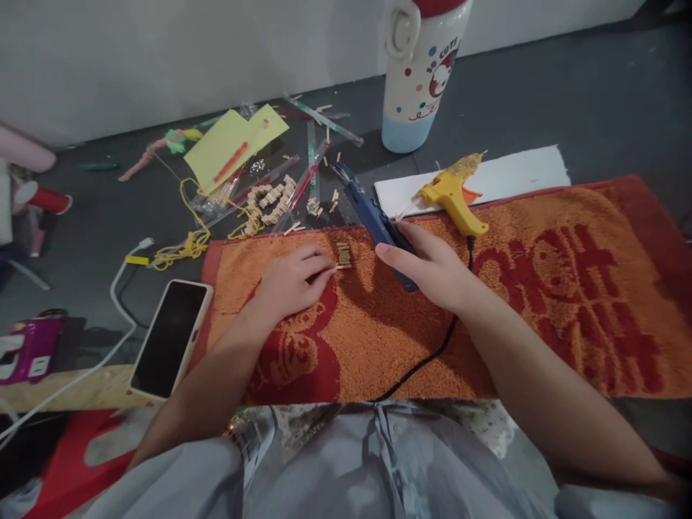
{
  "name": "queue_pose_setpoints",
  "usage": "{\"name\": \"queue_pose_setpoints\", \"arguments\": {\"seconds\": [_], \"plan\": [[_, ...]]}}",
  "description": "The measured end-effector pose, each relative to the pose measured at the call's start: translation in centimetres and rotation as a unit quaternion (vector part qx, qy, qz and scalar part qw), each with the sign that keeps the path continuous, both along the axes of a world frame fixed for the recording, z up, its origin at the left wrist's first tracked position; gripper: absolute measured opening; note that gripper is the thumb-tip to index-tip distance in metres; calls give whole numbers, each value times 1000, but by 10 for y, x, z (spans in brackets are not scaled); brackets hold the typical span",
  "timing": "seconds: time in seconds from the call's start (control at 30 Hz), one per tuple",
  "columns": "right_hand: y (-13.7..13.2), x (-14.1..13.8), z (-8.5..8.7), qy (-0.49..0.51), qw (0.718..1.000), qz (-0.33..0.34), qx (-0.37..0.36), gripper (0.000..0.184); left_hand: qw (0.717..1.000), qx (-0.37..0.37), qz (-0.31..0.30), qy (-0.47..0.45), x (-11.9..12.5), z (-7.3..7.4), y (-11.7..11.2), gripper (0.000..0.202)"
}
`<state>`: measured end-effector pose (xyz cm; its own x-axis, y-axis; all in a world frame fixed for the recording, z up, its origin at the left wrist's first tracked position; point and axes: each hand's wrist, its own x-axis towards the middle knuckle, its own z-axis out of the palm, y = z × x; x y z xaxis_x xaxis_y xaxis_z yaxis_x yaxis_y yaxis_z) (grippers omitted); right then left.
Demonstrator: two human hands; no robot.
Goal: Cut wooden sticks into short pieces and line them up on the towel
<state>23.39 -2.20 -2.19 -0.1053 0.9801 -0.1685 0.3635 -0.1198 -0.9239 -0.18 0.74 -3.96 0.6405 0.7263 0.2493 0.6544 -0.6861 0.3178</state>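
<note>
My left hand (299,280) rests on the orange towel (378,331), thumb and forefinger pinched on the end of a small wooden stick (342,267). Just beyond the fingertips, a short row of little wooden pieces (344,251) lies on the cloth. My right hand (429,261) is wrapped round a long dark-blue tool (369,213), held tilted above the towel. Its narrow greyish tip points away toward the back left; its exact kind I cannot make out. A yellow glue gun (457,193) lies beyond my right hand, partly over a white board (519,176).
A tall bottle (414,86) stands at the back. Yellow paper (232,144), plastic tubes, yellow string (187,249) and a curved chain of wooden pieces (278,198) clutter the back left. A phone (171,339) lies left of the towel. The black cord (432,357) crosses the towel.
</note>
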Motion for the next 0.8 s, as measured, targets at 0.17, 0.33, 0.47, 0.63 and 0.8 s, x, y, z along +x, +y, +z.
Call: {"name": "queue_pose_setpoints", "arguments": {"seconds": [0.17, 0.33, 0.47, 0.63, 0.8], "plan": [[0, 0, 1, -5, 1000, 1, -2, 50, 999, 21, 19, 17, 4, 3, -2, 20], [0, 1, 1, 4, 1000, 8, 1, 48, 999, 19, 42, 23, 8, 3, -4, 20], [-1, 1, 1, 15, 1000, 7, 12, 45, 998, 14, 56, 22, 10, 1, -5, 19], [-1, 0, 2, 15, 1000, 7, 5, 44, 998, 25, 63, 13, 11, 0, -5, 19], [0, 0, 3, 23, 1000, 12, 3, 46, 998, 17, 61, 15, 11, 0, -5, 18]]}}
